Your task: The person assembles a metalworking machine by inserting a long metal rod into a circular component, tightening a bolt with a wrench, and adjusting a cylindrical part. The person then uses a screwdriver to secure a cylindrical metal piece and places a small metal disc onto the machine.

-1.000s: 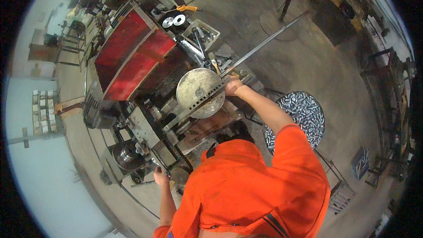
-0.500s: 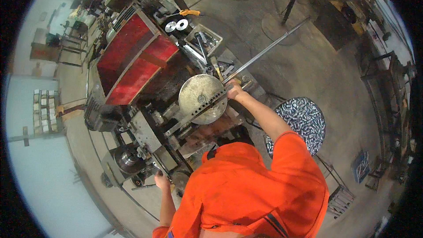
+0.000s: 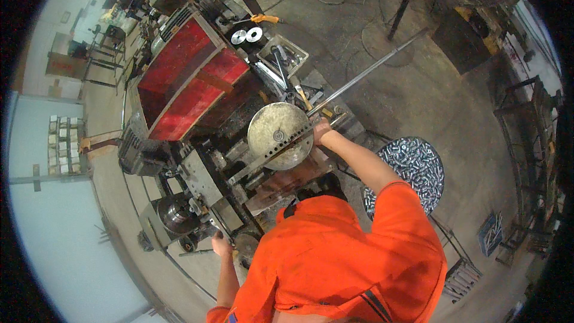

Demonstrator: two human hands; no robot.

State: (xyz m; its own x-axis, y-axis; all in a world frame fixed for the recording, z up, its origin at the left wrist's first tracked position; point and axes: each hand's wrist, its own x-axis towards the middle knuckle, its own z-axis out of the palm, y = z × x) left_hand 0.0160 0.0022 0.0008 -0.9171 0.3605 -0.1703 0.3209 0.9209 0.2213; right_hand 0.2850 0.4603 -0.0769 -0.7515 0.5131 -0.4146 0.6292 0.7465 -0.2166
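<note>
Concrete floor (image 3: 472, 167) spreads around a dark machine (image 3: 198, 174) left of centre. Right of centre sits a round heap of small metal pieces (image 3: 412, 167). Mid-frame, a pale disc (image 3: 268, 122) is crossed by a holed bar (image 3: 253, 165). The right hand (image 3: 322, 131) meets the bar's upper-right end, the left hand (image 3: 221, 244) the machine's lower edge; I cannot tell either's grip.

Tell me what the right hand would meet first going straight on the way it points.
Probably the holed metal bar, whose end lies right by the right hand; past it comes the round pale disc. Depth is unclear in this view.
</note>
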